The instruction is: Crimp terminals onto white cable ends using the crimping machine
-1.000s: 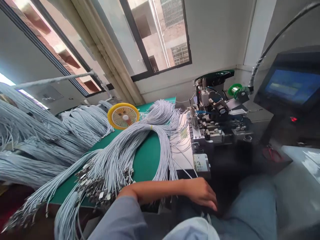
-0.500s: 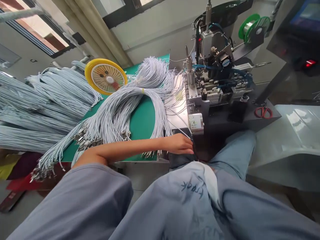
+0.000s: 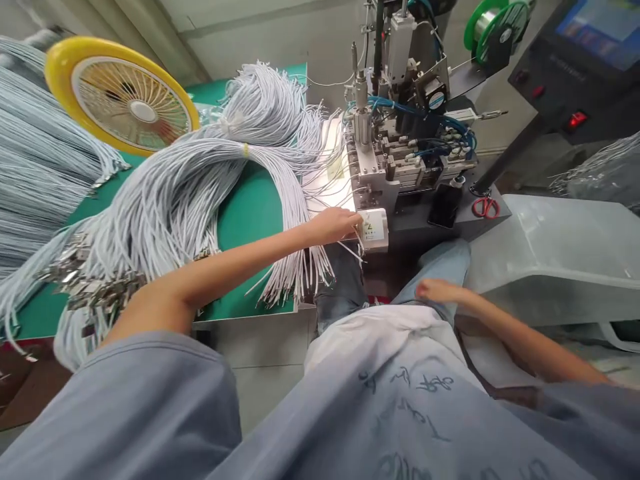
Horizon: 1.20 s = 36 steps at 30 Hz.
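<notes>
My left hand (image 3: 336, 225) reaches over the table's front corner, beside the labelled block (image 3: 373, 229) at the front of a bench machine (image 3: 400, 150). Its fingertips are pinched on a thin white cable (image 3: 359, 235), whose end pokes out below them. Just left of that hand, the bundle of white cables (image 3: 290, 200) fans its bare ends over the table edge. My right hand (image 3: 440, 292) is above my right thigh, smeared by motion, and its fingers are not clear. Nothing can be made out in it.
A yellow-rimmed fan (image 3: 65, 63) stands among more cable bundles (image 3: 40, 153) on the green table (image 3: 250, 223). Red-handled scissors (image 3: 485, 207) and a dark phone (image 3: 445, 205) lie on the machine base. At right are a wire spool (image 3: 473, 30), a screen (image 3: 605, 30) and a pale plastic surface (image 3: 565, 247).
My left hand has moved up to the labelled block, with the cable in its fingers. My right hand has come into view over my lap. The camera view has shifted.
</notes>
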Tool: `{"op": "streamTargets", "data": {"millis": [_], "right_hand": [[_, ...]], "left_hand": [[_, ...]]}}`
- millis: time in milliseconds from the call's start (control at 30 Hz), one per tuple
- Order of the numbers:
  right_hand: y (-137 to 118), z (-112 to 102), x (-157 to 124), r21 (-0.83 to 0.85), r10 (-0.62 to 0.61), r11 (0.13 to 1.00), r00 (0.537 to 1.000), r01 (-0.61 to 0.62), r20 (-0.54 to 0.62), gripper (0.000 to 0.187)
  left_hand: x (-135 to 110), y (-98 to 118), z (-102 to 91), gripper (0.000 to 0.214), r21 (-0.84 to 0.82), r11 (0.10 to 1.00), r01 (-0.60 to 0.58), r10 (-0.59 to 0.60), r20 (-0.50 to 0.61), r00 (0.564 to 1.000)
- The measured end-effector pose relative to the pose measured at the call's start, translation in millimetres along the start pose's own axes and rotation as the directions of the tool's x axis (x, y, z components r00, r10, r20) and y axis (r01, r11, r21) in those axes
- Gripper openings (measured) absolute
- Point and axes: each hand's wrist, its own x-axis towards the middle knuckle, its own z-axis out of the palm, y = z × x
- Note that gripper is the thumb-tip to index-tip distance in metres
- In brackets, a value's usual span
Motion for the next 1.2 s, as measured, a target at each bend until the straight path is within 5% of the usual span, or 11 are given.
{"op": "streamTargets", "data": {"millis": [100,233,300,433,600,700,867,933,1200], "right_hand": [[-12,-7,1,0.223,0.078,0.974,0.977,-0.032,-0.198,0.021],[-69,1,11,0.513,0.064,0.814,0.835,0.273,-0.546,0.02],[-101,2,27,0.51,0.074,0.769,0.74,0.384,-0.669,0.018],[-140,-9,69,0.416,0.002,0.749,0.626,0.516,-0.779,0.018],[-157,-26,91,0.175,-0.217,0.812,0.568,0.556,-0.794,0.014],[-168,-28,89,0.115,-0.287,0.823,0.582,0.556,-0.761,0.013],[-173,-33,91,0.42,-0.157,0.768,0.778,0.484,-0.609,0.02],[-171,-35,94,0.484,-0.155,0.74,0.818,0.467,-0.553,0.017],[-174,-45,95,0.285,-0.196,0.866,0.803,0.411,-0.563,0.013]], "left_hand": [[-3,-8,0.5,0.016,0.025,0.994,-0.108,0.11,-0.096,0.989],[0,-26,-18.4,0.019,-0.06,0.98,-0.191,0.152,-0.394,0.907],[11,-35,-27.1,0.017,-0.164,0.957,-0.241,0.123,-0.522,0.844],[33,-41,-29.8,0.008,-0.242,0.891,-0.385,0.155,-0.634,0.758],[41,-36,-21.7,0.012,-0.367,0.838,-0.404,0.002,-0.738,0.675],[41,-33,-18.8,0.013,-0.475,0.793,-0.382,-0.106,-0.725,0.681],[42,-34,-17.8,0.013,-0.517,0.741,-0.428,-0.105,-0.719,0.687],[41,-35,-17.4,0.013,-0.53,0.728,-0.435,-0.095,-0.707,0.701],[39,-33,-13.7,0.019,-0.512,0.766,-0.389,-0.047,-0.648,0.76]]}}
